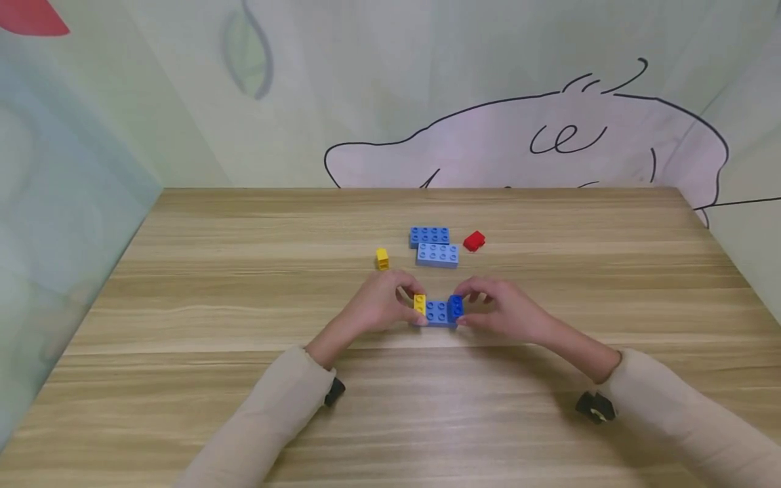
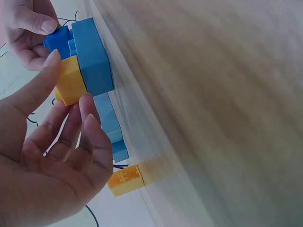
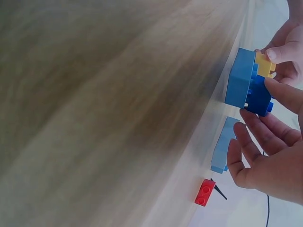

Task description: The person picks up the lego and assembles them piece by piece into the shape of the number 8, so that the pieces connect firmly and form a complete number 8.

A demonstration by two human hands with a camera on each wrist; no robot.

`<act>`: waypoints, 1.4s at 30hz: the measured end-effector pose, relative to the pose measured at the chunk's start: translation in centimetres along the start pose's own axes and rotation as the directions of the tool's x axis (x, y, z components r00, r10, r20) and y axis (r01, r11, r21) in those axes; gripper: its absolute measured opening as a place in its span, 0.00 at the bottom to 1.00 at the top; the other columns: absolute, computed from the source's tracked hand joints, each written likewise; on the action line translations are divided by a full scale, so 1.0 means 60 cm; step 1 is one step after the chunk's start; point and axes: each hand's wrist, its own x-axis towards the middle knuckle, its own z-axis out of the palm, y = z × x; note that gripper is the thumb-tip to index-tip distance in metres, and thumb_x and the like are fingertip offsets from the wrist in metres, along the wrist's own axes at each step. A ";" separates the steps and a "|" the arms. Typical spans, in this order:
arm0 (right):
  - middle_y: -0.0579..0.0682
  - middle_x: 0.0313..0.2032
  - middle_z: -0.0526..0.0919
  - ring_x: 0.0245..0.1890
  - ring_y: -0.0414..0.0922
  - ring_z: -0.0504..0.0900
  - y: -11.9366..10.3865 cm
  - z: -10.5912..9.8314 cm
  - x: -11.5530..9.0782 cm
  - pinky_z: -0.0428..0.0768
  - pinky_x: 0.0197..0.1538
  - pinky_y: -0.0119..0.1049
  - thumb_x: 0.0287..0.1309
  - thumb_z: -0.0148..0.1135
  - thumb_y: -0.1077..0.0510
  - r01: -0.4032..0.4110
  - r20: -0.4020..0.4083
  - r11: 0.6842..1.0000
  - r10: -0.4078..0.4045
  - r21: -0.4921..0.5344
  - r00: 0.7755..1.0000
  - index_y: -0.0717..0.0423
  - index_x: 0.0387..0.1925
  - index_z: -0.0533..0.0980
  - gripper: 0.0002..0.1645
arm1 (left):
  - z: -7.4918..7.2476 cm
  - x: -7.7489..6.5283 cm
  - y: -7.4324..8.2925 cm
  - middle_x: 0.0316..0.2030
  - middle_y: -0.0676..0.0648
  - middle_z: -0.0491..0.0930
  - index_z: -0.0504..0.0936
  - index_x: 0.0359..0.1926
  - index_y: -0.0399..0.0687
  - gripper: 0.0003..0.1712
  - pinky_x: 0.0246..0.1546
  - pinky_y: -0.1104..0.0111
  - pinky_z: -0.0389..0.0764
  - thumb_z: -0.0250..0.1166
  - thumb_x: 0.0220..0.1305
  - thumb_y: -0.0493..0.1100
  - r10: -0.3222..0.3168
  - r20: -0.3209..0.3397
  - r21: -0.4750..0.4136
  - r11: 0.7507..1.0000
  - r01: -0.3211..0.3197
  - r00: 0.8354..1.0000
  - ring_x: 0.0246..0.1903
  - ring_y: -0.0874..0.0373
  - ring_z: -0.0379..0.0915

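Just below the centre of the head view sits the blue base brick [image 1: 436, 312], studs up, with the yellow brick [image 1: 419, 303] at its left end and the dark blue brick [image 1: 456, 307] at its right, bare studs between them! The left hand [image 1: 386, 302] pinches the yellow one between thumb and fingers; the right hand [image 1: 508, 310] has the dark blue one pinched the same way. That dark blue brick looks a touch tilted, and whether it's fully seated, I can't tell.

These look like hard moulded plastic: light, stiff, hardly fragile, though the smooth walls could slip under a careless fingertip. Flat opposite sides look the place to take hold, low enough to leave the studs clear; the base should be steadiest gripped by its long walls.

Further out, up the frame: a loose yellow brick [image 1: 382, 259] above the left hand, a paler blue brick [image 1: 437, 255] close against a mid-blue brick [image 1: 430, 234] at upper centre, and a red brick [image 1: 474, 240] off to their right, all on the wood-grain table [image 1: 183, 305].
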 end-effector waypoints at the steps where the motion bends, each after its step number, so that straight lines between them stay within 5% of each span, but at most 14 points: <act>1: 0.49 0.42 0.79 0.42 0.46 0.74 -0.001 0.000 0.000 0.75 0.46 0.43 0.49 0.67 0.60 -0.001 -0.001 1.000 0.001 0.000 1.000 0.58 0.47 0.76 0.20 | 0.000 0.000 0.000 0.34 0.52 0.78 0.82 0.40 0.46 0.19 0.36 0.70 0.75 0.74 0.43 0.41 0.000 0.001 -0.001 1.000 0.000 1.000 0.33 0.59 0.73; 42: 0.47 0.39 0.80 0.37 0.45 0.73 0.004 0.002 0.007 0.75 0.41 0.40 0.48 0.68 0.61 0.009 -0.012 0.999 -0.008 0.047 1.000 0.59 0.43 0.78 0.17 | 0.000 0.001 0.000 0.35 0.52 0.78 0.82 0.40 0.46 0.19 0.36 0.70 0.75 0.74 0.43 0.42 -0.001 -0.001 0.010 1.000 0.001 1.000 0.33 0.59 0.73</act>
